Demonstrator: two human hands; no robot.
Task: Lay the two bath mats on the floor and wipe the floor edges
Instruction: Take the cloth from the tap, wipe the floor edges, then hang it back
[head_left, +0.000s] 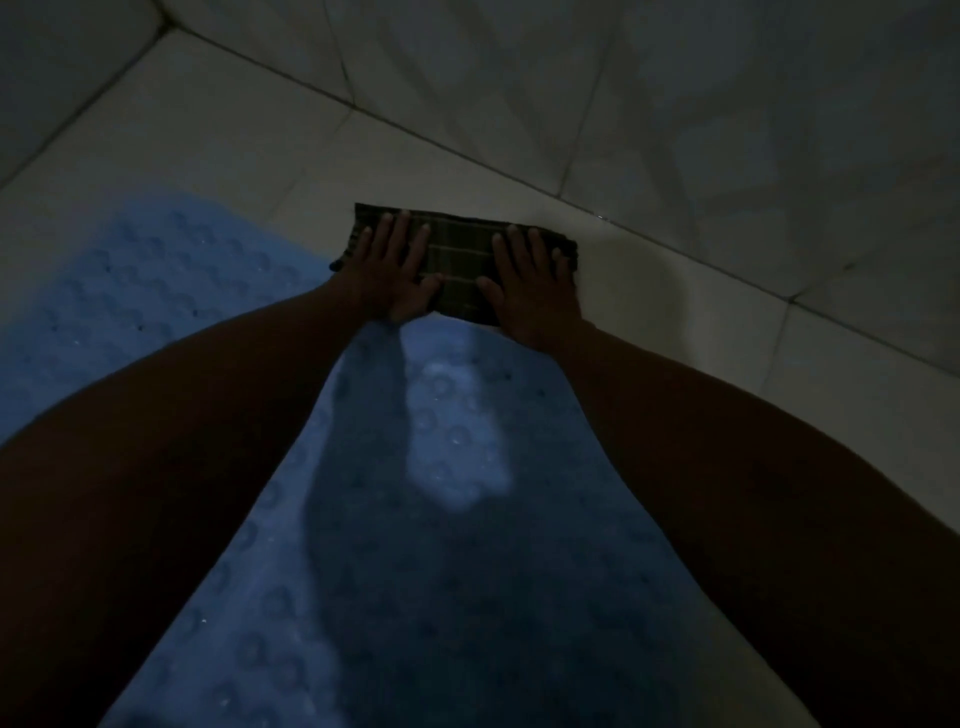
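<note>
One blue bath mat (156, 291) with a raised bubble pattern lies flat at your left, and the blue surface running back between your forearms may be a second mat (426, 519) or more of the same one; the light is too dim for you to find a seam. So the laying step looks done or nearly so, judging by how flat the blue lies.

Your left hand (392, 270) is spread, fingers straight, pressing down on the left part of a dark striped cloth (457, 260). Your right hand (530, 283) is spread the same way on the cloth's right part, thumbs pointing toward each other. The cloth sits on the pale tiled floor (234, 145), just beyond the mat's far end and near the line where the floor meets the tiled wall (727, 130).

You appear to be in the wiping step. How much of the floor edge is already wiped cannot be told; the strip to the right along the wall probably remains.
</note>
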